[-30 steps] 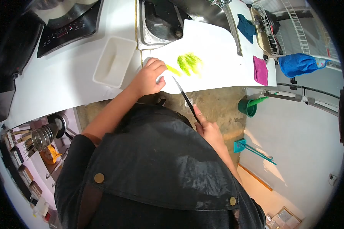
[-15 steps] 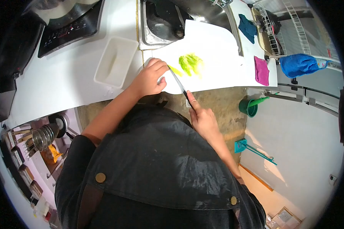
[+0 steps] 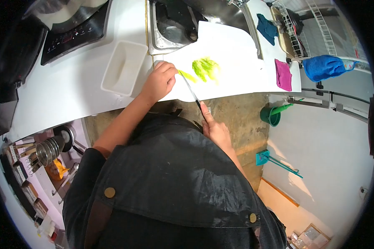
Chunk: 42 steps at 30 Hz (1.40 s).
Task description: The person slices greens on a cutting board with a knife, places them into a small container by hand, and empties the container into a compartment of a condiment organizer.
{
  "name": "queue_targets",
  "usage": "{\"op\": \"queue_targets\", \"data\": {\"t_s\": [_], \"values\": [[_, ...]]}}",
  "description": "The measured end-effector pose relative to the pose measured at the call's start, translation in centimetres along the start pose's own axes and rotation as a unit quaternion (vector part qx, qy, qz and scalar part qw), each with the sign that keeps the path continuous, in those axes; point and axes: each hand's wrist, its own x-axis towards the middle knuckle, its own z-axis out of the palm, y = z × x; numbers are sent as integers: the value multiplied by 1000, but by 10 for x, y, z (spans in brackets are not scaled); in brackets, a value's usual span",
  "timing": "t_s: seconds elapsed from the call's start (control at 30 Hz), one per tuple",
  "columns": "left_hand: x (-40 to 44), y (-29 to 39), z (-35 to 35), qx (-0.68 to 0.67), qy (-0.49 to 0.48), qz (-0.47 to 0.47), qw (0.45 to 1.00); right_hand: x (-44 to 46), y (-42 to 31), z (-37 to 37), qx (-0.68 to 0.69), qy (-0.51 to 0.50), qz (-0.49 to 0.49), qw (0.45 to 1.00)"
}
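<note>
My right hand (image 3: 217,133) grips the black handle of a kitchen knife (image 3: 189,88), index finger stretched along it. The blade points up and left, its tip beside the fingertips of my left hand (image 3: 158,81). Those left fingers are curled down on the white board, closed on the end of a leafy green vegetable; a thin yellow-green strip (image 3: 188,76) shows from under them, right of the blade. Just to the right lies a loose heap of cut leafy greens (image 3: 206,69). Glare washes out much of the white cutting board (image 3: 237,50).
A white rectangular tub (image 3: 124,68) stands left of my left hand. Farther left is a black induction cooktop (image 3: 77,37). Behind the board are a sink (image 3: 232,16) and a dark pan (image 3: 174,25). Pink (image 3: 283,74) and dark teal cloths (image 3: 266,29) lie at the right.
My right hand and the knife have drawn back slightly toward my body and left. My left hand has shifted a little, its thumb now tucked closer. The heap of greens looks the same.
</note>
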Motion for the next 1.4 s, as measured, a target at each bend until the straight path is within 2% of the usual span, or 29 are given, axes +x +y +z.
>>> {"op": "queue_targets", "data": {"t_s": [0.17,0.23,0.4,0.63,0.93,1.4], "values": [[1,4,-2,78,-20,33,996,-2,12,-3,49,31,10,998],[0,8,1,35,-33,30,998,-4,13,-4,58,43,28,997],[0,12,8,25,-62,70,995,-7,12,-2,29,9,-11,999],[0,18,1,33,-107,77,991,-14,8,-5,61,15,2,998],[1,17,-1,19,-114,78,990,-20,5,-7,59,0,5,998],[0,16,-3,8,-122,72,990,-9,-2,-10,42,29,-19,999]]}}
